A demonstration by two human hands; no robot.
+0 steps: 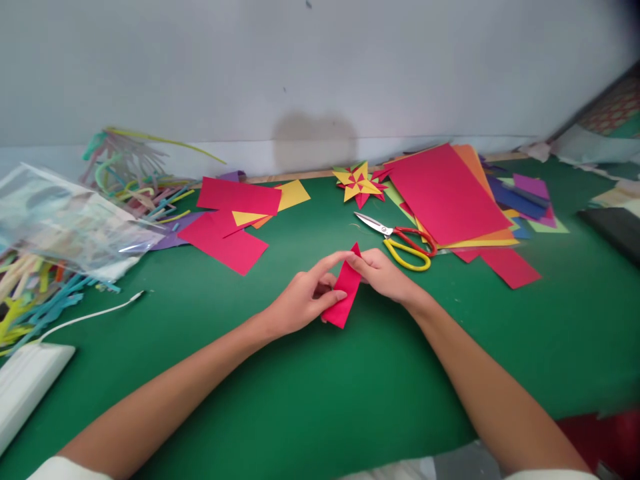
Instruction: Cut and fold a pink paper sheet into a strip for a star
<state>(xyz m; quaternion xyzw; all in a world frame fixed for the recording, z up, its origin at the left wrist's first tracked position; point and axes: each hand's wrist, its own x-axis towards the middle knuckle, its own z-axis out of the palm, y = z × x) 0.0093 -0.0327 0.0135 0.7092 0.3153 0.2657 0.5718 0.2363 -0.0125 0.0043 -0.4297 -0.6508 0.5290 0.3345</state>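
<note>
A narrow folded piece of red paper (345, 300) is held up between both hands above the green table. My left hand (300, 299) grips it, with the thumb lying across its lower half and the index finger reaching to the upper end. At that upper end my right hand (383, 272) pinches the paper between thumb and fingers, near a pointed tip. Just past my right hand lie scissors (395, 237) with one red and one yellow handle, blades slightly apart. Beyond them sits a folded red and yellow paper star (359, 183).
A stack of coloured sheets with red on top (445, 193) lies at back right. Loose red sheets (230, 243) and yellow pieces are at back left. Far left are pipe cleaners (125, 173), a clear plastic bag (75, 213) and a white power bank (35, 380) with a cable.
</note>
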